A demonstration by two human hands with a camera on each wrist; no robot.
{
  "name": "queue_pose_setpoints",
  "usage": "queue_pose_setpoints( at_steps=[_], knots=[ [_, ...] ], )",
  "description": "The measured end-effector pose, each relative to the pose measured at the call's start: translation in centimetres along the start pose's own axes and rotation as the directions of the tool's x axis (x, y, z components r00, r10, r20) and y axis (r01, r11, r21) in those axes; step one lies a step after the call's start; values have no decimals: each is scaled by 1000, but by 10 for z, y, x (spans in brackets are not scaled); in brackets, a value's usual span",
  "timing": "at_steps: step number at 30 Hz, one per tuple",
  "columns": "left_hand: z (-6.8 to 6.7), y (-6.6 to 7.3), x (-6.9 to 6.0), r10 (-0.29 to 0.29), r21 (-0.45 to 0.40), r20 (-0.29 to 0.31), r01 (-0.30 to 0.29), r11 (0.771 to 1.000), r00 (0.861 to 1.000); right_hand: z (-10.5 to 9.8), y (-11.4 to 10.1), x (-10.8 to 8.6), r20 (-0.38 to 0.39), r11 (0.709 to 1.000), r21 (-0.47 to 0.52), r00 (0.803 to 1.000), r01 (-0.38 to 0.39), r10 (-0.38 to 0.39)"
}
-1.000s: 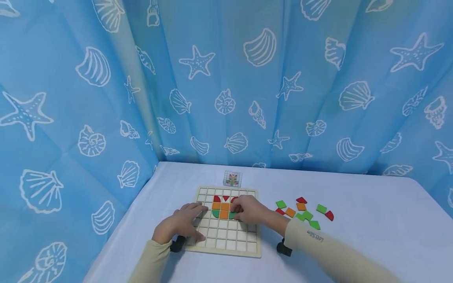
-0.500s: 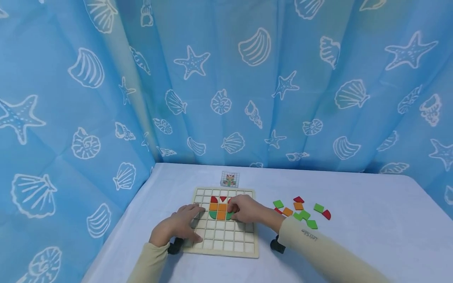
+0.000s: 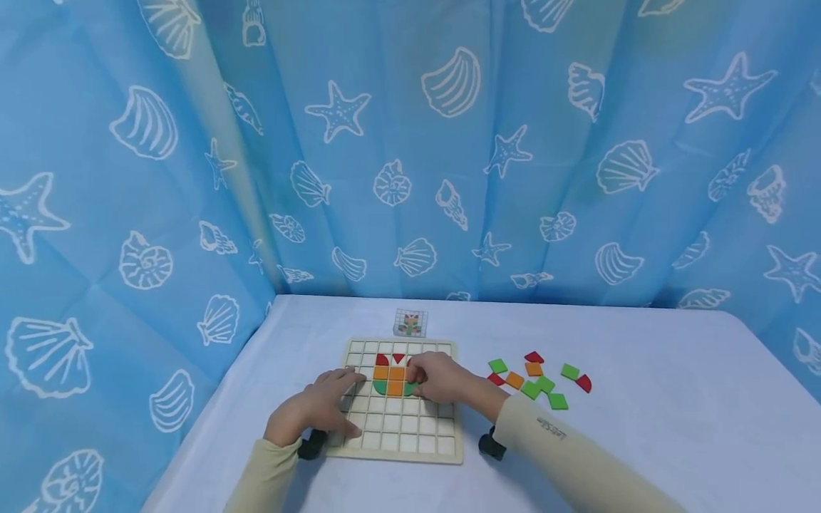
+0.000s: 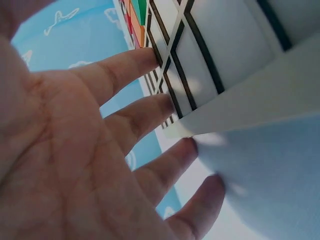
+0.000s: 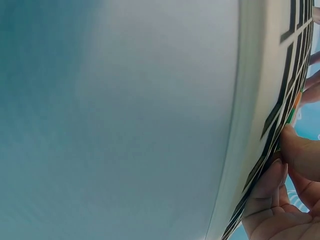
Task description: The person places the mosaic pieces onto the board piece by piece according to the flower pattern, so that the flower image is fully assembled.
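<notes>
A light wooden grid board (image 3: 409,425) lies on the white table, with red, orange and green tiles (image 3: 395,388) set together in its upper middle. My left hand (image 3: 314,407) rests on the board's left side with its fingers spread; in the left wrist view, fingers of this hand (image 4: 85,145) touch the grid and edge. My right hand (image 3: 439,377) is over the right part of the pattern, its fingers curled down. In the right wrist view, thumb and fingers of the right hand (image 5: 287,182) come close together at the grid beside a green tile (image 5: 290,116); whether they pinch a tile is hidden.
Behind the board stands a small clear block with a printed pattern (image 3: 410,324). Loose green, orange and red pieces, such as a green tile (image 3: 558,401) and a red quarter piece (image 3: 584,383), lie right of the board. A blue shell-print curtain (image 3: 410,142) hangs behind the table.
The head view has shifted, so everything appears a little further left. Both hands stay at nearly the same places on the board, and the right fingers remain at the pattern's right side.
</notes>
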State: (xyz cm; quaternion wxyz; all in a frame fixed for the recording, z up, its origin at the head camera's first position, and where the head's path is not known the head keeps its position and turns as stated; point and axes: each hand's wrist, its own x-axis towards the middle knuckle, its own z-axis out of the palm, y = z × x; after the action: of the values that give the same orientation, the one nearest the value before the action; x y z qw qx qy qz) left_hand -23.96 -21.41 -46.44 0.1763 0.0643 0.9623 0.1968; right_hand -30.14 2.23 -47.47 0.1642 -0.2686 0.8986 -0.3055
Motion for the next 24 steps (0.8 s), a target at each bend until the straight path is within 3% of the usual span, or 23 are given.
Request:
queue_pose_setpoints(
  at_steps=[8, 16, 24],
  knots=[
    [4, 2, -2, -3, 4, -14, 3, 1000, 1000, 1, 0, -4, -21, 1000, 1, 1000, 0, 0],
    [2, 1, -5, 13, -10, -13, -13, 1000, 1000, -9, 3, -9, -51, 995, 37, 995, 91, -89],
    [-3, 0, 1, 24, -19, 9, -24, 1000, 1000, -26, 10, -16, -114, 998, 33, 992, 54, -50]
  ],
)
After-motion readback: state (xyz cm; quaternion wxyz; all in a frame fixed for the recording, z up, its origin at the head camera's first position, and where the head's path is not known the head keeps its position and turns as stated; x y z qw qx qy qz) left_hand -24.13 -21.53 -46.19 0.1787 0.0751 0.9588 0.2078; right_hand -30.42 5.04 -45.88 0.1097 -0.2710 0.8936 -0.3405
